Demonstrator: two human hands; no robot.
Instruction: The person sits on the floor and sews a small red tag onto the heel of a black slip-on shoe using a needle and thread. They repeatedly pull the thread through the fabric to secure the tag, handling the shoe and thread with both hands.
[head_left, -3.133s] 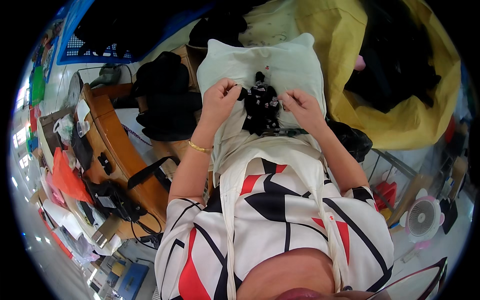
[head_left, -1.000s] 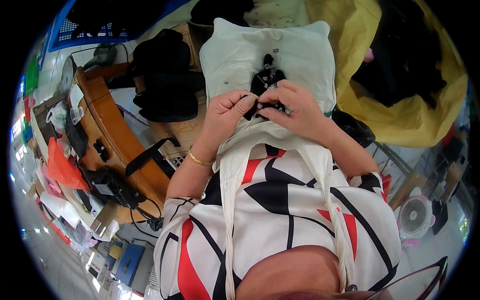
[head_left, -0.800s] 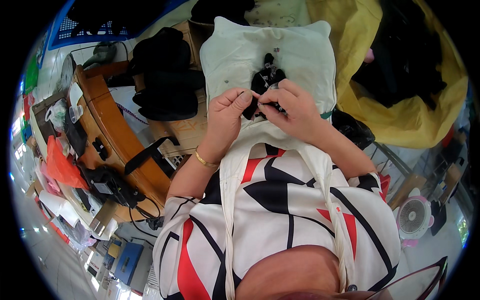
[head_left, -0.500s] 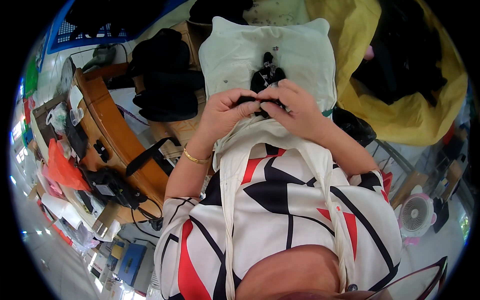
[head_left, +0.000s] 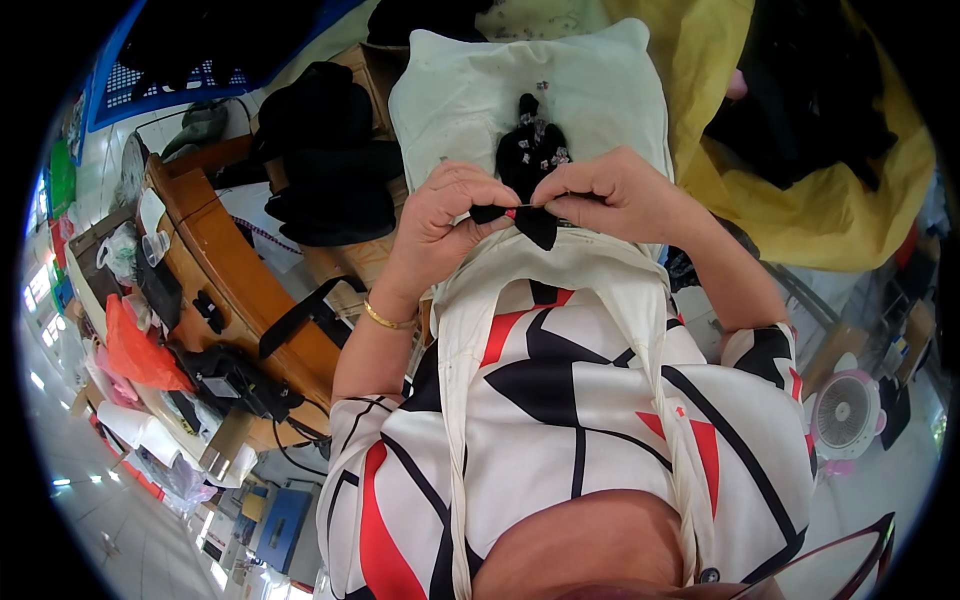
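Observation:
My left hand [head_left: 446,215] is closed in a pinch on a black cloth piece [head_left: 537,228] near the cushion's front edge. A small red spot shows at its fingertips. Facing it, my right hand [head_left: 603,197] pinches a thin, needle-like sliver [head_left: 526,206] that spans the small gap between the two hands. The black cloth hangs in a point below the fingertips. Beyond, a dark narrow part [head_left: 530,150] with small pale, shiny bits lies on the pale cushion [head_left: 450,90]; whether it joins the held cloth is partly hidden by my fingers.
Black soft items [head_left: 335,185] are heaped on cardboard at the left, beside a brown wooden table [head_left: 225,255]. A yellow bag [head_left: 835,240] with dark cloth stands at the right. A blue basket [head_left: 105,100] is far left, and a small fan [head_left: 845,415] lower right.
My right hand has drawn slightly right, away from the left. A thin sliver now shows between them, and the black cloth's pointed end hangs visible below the fingers.

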